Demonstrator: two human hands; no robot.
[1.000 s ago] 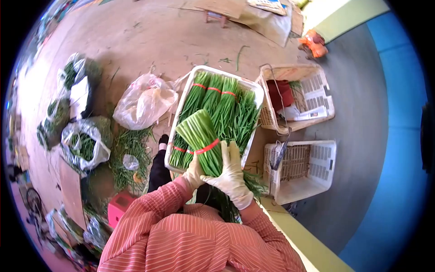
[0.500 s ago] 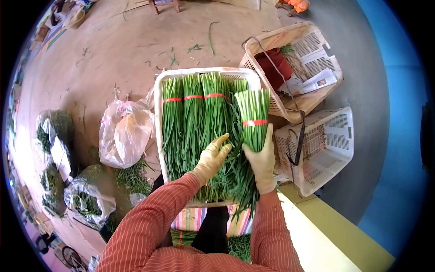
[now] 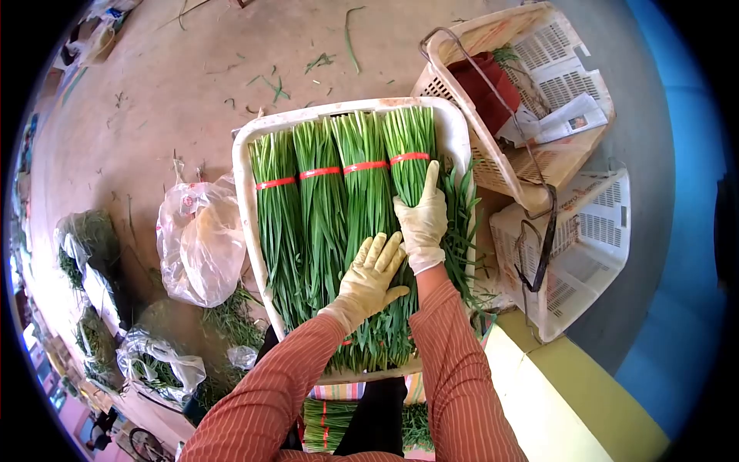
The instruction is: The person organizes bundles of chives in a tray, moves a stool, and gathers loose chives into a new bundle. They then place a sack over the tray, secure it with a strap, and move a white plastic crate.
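Four-sided white plastic crate in front of me holds a row of bundles of garlic chives, stems at the far end, leaves toward me. Red bands tie them. At the right end of the row lies one chive bundle, and my right hand is around it just below its band, index finger stretched along it. My left hand, gloved like the right, rests open with fingers spread on the leaves of the neighbouring chive bundle. Loose leaves stick up along the crate's right wall.
Two more crates lie tipped on the right: one with red cloth and paper, the other a white crate. A clear plastic bag sits left of my crate. Bagged greens stand farther left. A yellow ledge is at lower right.
The right-hand chive bundle has moved left and down into the row inside the crate, with my right hand on it. My left hand has flattened onto the leaves. The view has shifted.
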